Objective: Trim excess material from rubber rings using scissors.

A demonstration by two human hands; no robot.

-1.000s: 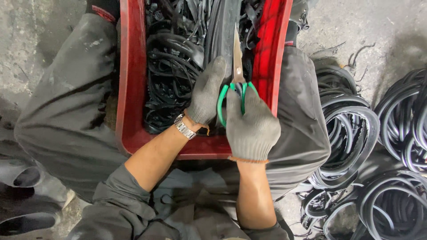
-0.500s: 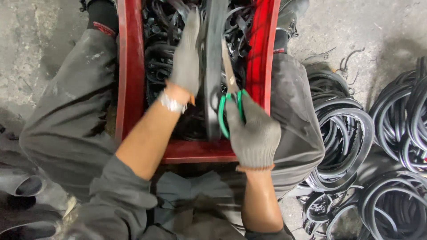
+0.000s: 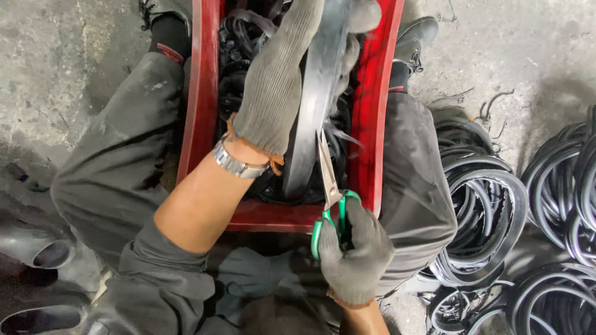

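A long black rubber strip [image 3: 316,93] is held up over a red plastic crate [image 3: 372,124] that sits between the seated person's knees. The left hand [image 3: 273,80], in a grey knitted glove, is closed around the upper part of the strip, which hangs down from that grip toward the crate's near wall. The right hand [image 3: 355,257], gloved the same way, is wrapped through the handles of a pair of green-handled scissors [image 3: 329,198], whose blades point upward along the strip's right edge; whether the blades are parted or shut cannot be told from this angle.

The strip is judged to be soft and limp: it bends freely and keeps no shape of its own, so it has to be kept taut from above for an edge to be worked. Its surface looks smooth and slightly glossy, so it is likely slippery, and the knitted gloves are well suited to holding it. It appears light enough to be lifted in one hand. The best hold is judged to be high on the strip, well clear of the blades, across its full width.

More black rubber pieces are heaped in the crate, and coils of black rubber rings [image 3: 484,211] lie on the concrete floor [image 3: 74,74] at the person's right.
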